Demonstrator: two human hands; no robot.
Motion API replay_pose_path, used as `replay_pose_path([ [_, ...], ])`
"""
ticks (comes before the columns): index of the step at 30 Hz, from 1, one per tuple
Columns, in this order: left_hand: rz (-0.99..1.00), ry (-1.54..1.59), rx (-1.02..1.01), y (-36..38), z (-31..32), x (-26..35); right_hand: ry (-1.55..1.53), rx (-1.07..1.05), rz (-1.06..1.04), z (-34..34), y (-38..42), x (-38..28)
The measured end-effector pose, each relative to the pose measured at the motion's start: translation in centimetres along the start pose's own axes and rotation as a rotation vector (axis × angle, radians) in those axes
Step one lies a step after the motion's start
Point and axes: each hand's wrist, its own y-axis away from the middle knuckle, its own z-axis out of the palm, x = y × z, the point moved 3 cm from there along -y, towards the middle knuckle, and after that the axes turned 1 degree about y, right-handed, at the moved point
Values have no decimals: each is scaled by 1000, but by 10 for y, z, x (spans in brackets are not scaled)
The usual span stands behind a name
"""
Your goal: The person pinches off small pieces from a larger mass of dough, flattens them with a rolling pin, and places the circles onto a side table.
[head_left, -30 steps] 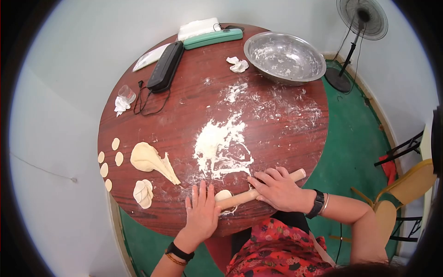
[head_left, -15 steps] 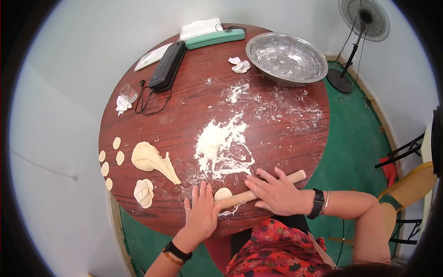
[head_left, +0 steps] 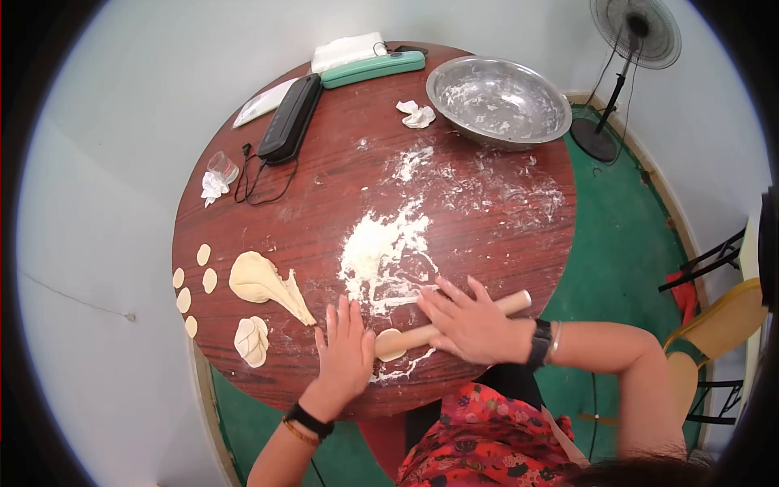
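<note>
A wooden rolling pin [head_left: 420,334] lies slantwise across a small dough round [head_left: 391,355], covering its middle; the dough shows on both sides of it. My left hand [head_left: 346,347] lies flat at the pin's left end, fingers stretched out and apart. Over the right part of the pin rests my right hand [head_left: 471,325], palm down with fingers spread, not wrapped around it. Loose flour [head_left: 375,252] is spread just beyond the pin. Left of my left hand are a large dough piece [head_left: 260,278] with a long tail and a stack of dough rounds [head_left: 251,342].
Several thin dough rounds [head_left: 210,281] lie at the table's left edge. Farther back are a clear cup [head_left: 222,165], a black appliance [head_left: 290,120] with a cord, a green case [head_left: 373,69], crumpled tissue [head_left: 416,115] and a floury metal basin [head_left: 499,101]. A fan [head_left: 637,32] stands beyond.
The rolling pin has moved away from my body, from the dough round's near edge onto its middle. Both hands have moved forward with it, still flat.
</note>
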Motion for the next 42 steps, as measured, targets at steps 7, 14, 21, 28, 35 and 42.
replay_pose_path([
  [7, 36, 5, -41, 19, 0, 6, 0, -11, -59, -2, 17, -11],
  [14, -11, -108, 155, -43, -5, -13, -46, 90, 120, 14, -41, 23],
  [21, 2, 9, -32, 9, -1, 4, -71, -38, -52, 4, 8, -8],
  [28, -7, -35, -13, 7, -4, 5, -4, 43, -119, -2, 7, -5],
  [35, 98, 134, 419, -8, -14, -1, -238, 117, -101, 8, -10, 30],
  [42, 244, 366, 435, 3, -11, 11, -174, 239, 147, -10, 5, 63],
])
